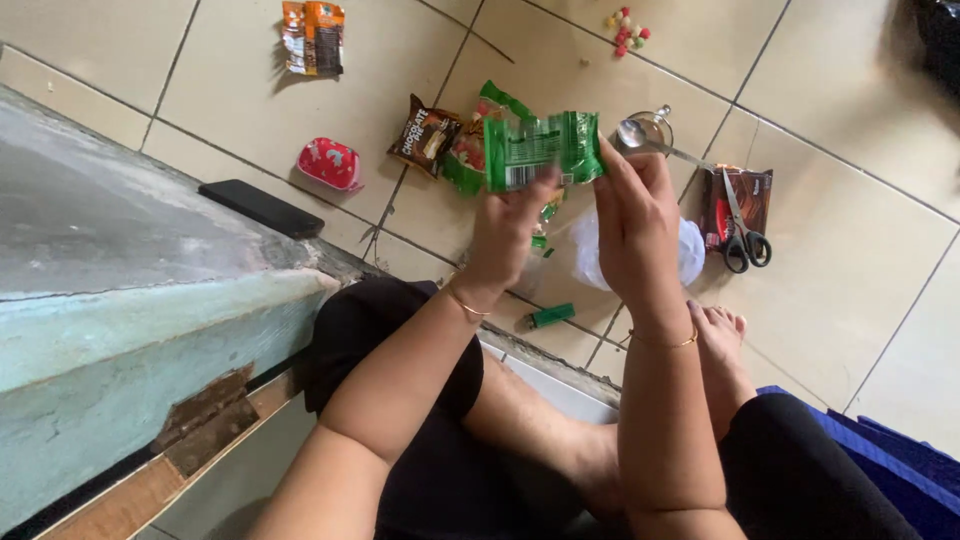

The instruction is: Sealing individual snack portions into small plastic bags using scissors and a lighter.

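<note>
A flat black phone (261,208) lies on the beige tiled floor (850,270) beside a red pouch with white figures (329,164). A brown snack packet (424,136) rests nearby. Black-handled scissors (742,236) lie across a dark brown packet (752,192); a small green lighter (551,316) lies closer in.

Green, glossy plastic snack sachet (541,150), flat and rectangular w/ white label panel and crimped ends, held up above the tiled floor, long axis approx. horizontal, printed face toward the camera. Left edge pinched by left hand (506,235), right edge by right hand (638,225); film creased and slightly buckled betw. the two grips.
</note>
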